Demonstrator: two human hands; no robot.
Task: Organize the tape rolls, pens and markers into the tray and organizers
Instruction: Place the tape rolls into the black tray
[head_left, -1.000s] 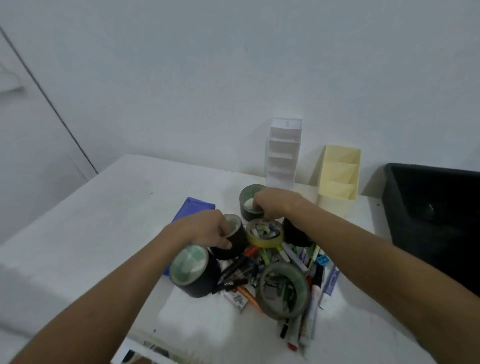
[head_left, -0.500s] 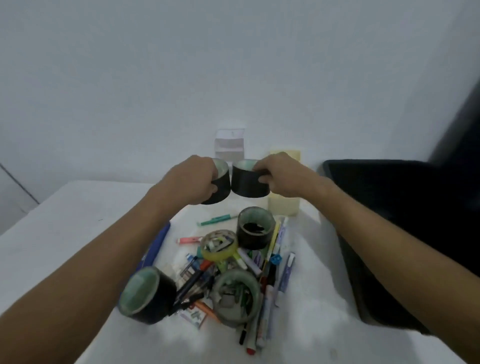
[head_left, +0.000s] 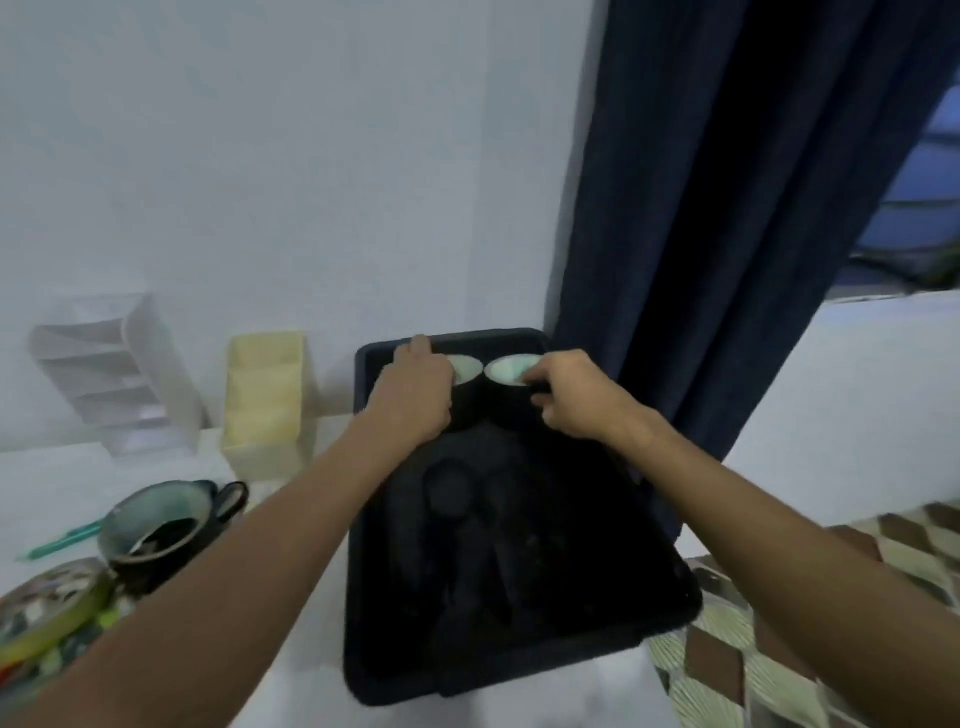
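two black tape rolls side by side at far end of black tray (head_left: 670, 582): left hand (head_left: 413, 395) grips left roll (head_left: 465, 387), right hand (head_left: 569, 397) pinches right roll (head_left: 506, 389).

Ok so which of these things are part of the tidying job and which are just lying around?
Job: two black tape rolls held by left hand and right hand, black tray, yellow organizer, clear organizer, loose tape rolls, teal pen.
Lying about: curtain.

Both hands have carried their black tape rolls (head_left: 511, 392) from the pile into the tray (head_left: 519, 649).
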